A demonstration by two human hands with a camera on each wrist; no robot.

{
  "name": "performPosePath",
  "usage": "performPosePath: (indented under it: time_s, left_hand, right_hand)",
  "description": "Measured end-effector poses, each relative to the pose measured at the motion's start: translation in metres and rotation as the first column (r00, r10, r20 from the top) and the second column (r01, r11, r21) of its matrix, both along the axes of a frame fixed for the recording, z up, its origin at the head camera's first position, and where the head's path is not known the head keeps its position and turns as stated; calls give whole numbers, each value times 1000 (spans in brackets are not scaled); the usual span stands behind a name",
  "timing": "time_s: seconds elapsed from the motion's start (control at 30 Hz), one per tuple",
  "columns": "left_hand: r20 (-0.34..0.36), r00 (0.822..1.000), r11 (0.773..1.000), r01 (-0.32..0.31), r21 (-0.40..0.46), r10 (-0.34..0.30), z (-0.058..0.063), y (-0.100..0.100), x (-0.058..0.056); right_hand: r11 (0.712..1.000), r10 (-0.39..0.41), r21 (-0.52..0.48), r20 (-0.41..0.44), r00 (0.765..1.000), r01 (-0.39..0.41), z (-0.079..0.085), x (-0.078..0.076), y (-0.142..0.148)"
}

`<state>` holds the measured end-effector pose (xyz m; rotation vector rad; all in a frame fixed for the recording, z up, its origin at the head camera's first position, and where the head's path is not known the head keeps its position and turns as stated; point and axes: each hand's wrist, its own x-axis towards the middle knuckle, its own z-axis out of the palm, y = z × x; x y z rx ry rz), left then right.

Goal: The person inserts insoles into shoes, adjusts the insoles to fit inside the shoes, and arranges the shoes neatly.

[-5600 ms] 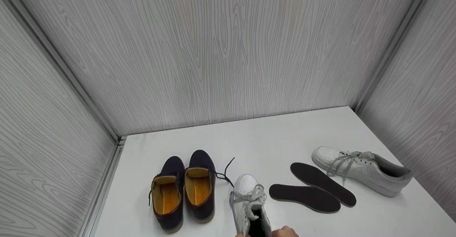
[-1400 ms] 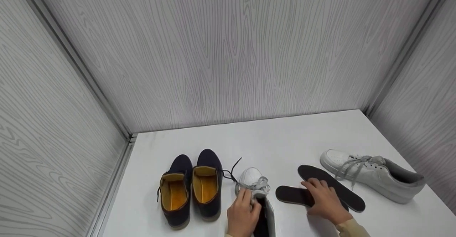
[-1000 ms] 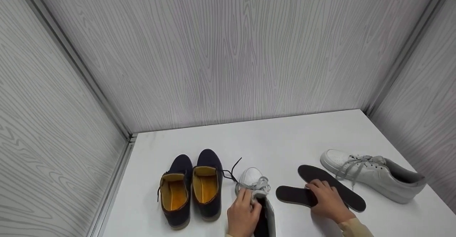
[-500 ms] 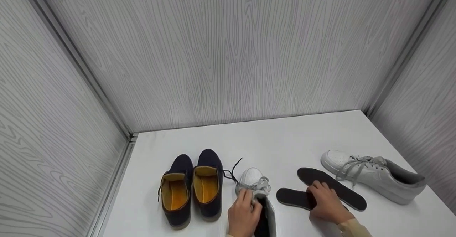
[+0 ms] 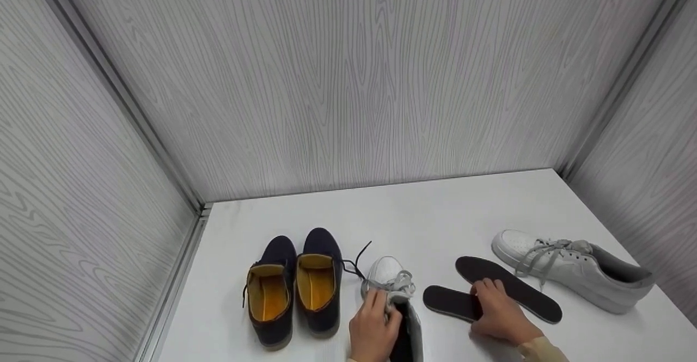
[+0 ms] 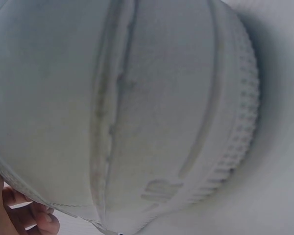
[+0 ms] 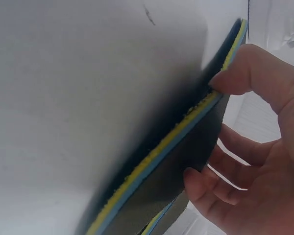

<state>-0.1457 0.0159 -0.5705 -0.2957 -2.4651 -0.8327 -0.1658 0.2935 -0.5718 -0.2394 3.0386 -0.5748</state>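
Observation:
My left hand (image 5: 373, 326) grips the white sneaker (image 5: 385, 269) around its tongue and lace area; the shoe's heel end runs out of the head view. Filling the left wrist view is that sneaker's pale heel (image 6: 157, 98), with fingers showing at the lower left. My right hand (image 5: 501, 313) pinches the nearer dark insole (image 5: 449, 301) across its width. In the right wrist view the thumb sits at the insole's yellow-and-blue layered edge, and the other fingers reach over its dark top (image 7: 171, 181). The second insole (image 5: 536, 299) lies just behind, partly crossed by the hand.
A second white sneaker (image 5: 577, 275) with grey laces stands at the right of the white table (image 5: 414, 209). Two dark blue shoes with orange linings, a left one (image 5: 280, 250) and a right one (image 5: 321, 242), stand left of the held sneaker. Wood-grain panels (image 5: 337, 79) enclose the table.
Both hands were low at the first sneaker; since then my right hand has gone to the insoles and my left up to the laces. Lately the insoles have shifted slightly toward me.

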Motion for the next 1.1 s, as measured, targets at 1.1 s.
performPosePath:
  time_s: [1.1]
  left_hand:
    - [194, 981, 991, 2, 133, -29, 18, -10, 8]
  right_hand:
    - [960, 278, 83, -342, 898, -266, 108, 23, -27]
